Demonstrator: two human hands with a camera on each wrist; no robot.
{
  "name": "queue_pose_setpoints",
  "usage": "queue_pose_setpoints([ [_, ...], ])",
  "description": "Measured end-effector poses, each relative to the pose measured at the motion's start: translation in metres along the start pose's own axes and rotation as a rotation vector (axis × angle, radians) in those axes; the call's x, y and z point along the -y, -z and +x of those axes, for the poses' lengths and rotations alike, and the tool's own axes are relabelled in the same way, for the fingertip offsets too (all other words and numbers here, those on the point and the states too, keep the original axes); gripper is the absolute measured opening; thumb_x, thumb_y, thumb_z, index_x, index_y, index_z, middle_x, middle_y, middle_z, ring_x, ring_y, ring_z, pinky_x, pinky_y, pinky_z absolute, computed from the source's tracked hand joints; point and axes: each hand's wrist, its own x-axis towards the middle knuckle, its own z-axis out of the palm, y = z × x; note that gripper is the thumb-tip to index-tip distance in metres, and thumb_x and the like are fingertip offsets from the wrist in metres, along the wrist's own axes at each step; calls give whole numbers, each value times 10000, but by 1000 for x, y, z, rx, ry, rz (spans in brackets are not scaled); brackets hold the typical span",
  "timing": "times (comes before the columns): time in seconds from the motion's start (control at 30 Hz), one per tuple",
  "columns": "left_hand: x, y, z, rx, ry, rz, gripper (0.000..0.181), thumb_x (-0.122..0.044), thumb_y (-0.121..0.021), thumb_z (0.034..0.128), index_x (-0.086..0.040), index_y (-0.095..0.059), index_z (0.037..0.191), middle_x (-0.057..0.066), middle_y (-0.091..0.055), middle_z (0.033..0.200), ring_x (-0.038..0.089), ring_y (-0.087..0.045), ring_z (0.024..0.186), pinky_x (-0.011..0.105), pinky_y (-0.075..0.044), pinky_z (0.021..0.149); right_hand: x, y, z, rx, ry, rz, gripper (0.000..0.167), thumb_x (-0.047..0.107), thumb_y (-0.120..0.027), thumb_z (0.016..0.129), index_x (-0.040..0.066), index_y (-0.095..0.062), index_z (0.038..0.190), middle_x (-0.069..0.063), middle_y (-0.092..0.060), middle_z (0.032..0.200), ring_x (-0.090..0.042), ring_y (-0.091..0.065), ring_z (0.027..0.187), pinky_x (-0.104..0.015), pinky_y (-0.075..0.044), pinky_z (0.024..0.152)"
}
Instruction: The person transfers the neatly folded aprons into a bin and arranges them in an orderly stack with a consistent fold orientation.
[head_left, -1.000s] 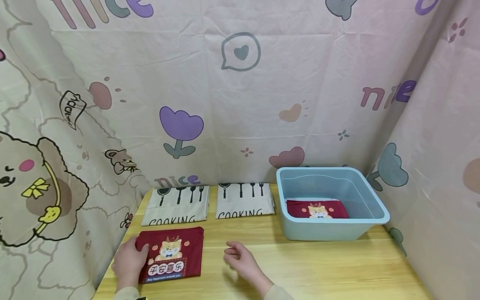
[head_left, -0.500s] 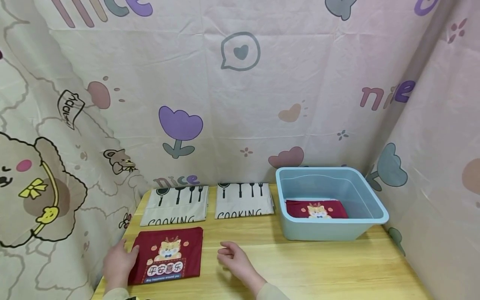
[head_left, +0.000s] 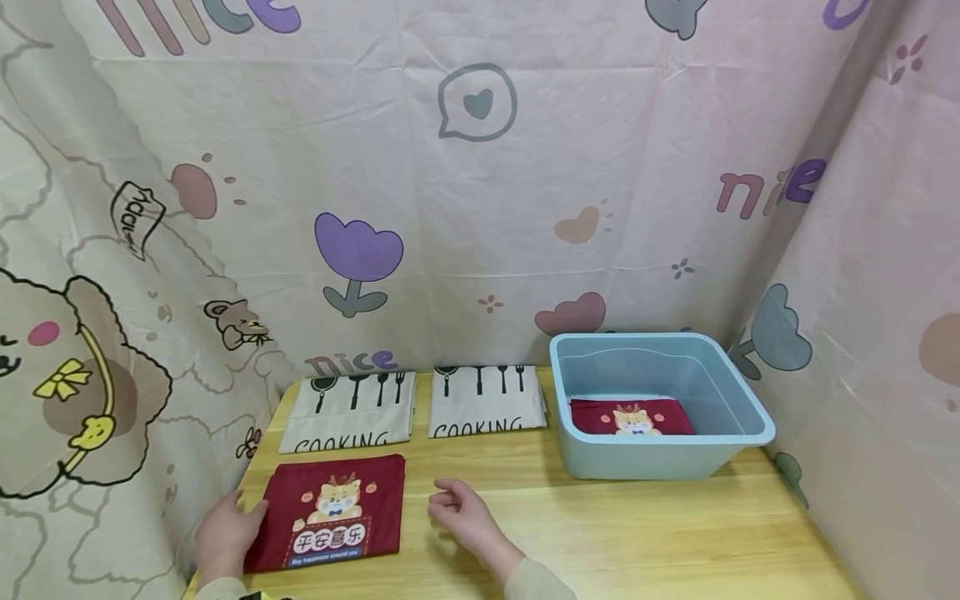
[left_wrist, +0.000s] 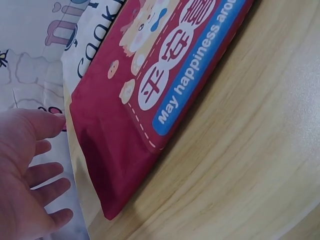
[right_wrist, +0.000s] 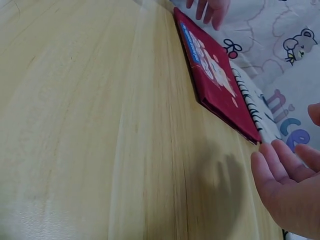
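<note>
Folded red cloth [head_left: 333, 510] lies flat on worktop [head_left: 637, 533], left of blue bin [head_left: 645, 460], likely for neatness. My left hand [head_left: 227, 533] farthest from bin, right hand [head_left: 467, 515] nearer; both loose, apart, gripping nothing.

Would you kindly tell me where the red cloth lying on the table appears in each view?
Head: red cloth, lower left.
Left wrist: red cloth, slanting down from the top edge.
Right wrist: red cloth, slanting, upper right.
Shared landmark: left hand, beside it in all three.
</note>
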Motion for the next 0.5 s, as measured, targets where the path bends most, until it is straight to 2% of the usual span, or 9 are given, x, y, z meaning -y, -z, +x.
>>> queue_pose_setpoints([
  [0.3,2,-1,5,20,39,-16,593,-259,-553,968,133,-366,1372,406,-396,1351,550,-411,1216,629,-360,999,3,-3,6,9,-41,73,447,73,-662,917,-101,-530,1308,-77,-670,1031,-215,-628,932,-397,-572,786],
  [0.5,-1,3,4,25,41,-48,605,-292,-529,972,149,-376,1357,413,-395,1346,550,-418,1210,623,-356,1012,2,-7,10,11,-55,108,453,62,-657,916,-119,-517,1307,-90,-668,1025,-251,-644,934,-446,-569,801],
])
